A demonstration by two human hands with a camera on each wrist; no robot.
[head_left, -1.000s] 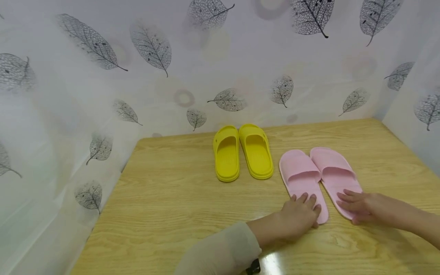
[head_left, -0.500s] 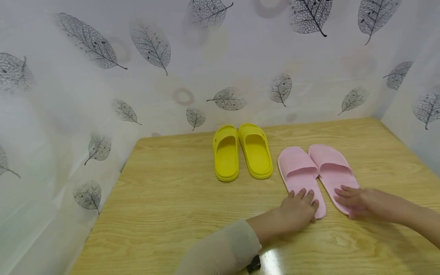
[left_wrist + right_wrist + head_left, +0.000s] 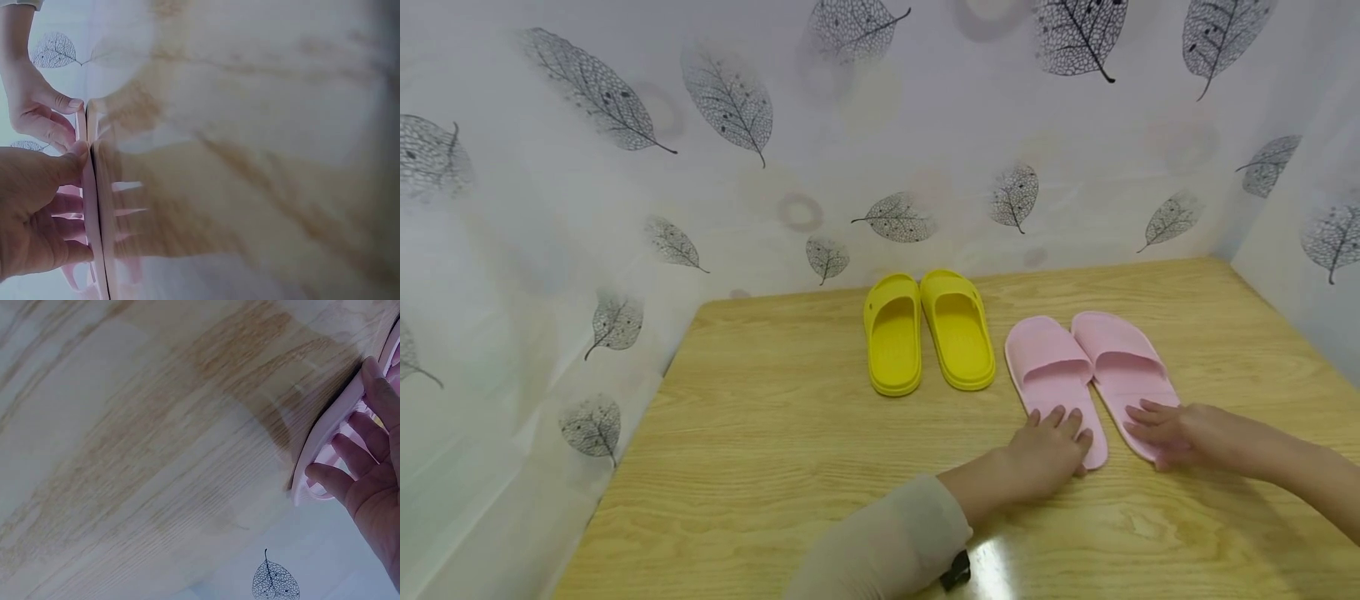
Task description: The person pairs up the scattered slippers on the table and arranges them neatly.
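A pair of pink slippers lies on the wooden table with toes pointing away. My left hand (image 3: 1047, 452) rests on the heel part of the left pink slipper (image 3: 1049, 348), fingers spread over its insole. In the left wrist view, the thumb of the left hand (image 3: 37, 212) touches the slipper's edge. On the right pink slipper (image 3: 1118, 340) lies my right hand (image 3: 1198, 437), its fingers extended across the heel part. The right wrist view has the right hand (image 3: 369, 469) with fingertips on the insole and the thumb at the rim. Both slippers sit flat, their inner sides touching near the straps.
Left of the pink pair, a yellow slipper (image 3: 894, 337) and its mate (image 3: 959, 333) stand near the table's back edge. A leaf-patterned sheet (image 3: 925, 167) rises behind the wooden table (image 3: 760, 450). Something small and black (image 3: 956, 572) shows below the left sleeve.
Both pink slippers have slid slightly away from me and a little left, with both hands moving along on them. The yellow pair has stayed in place.
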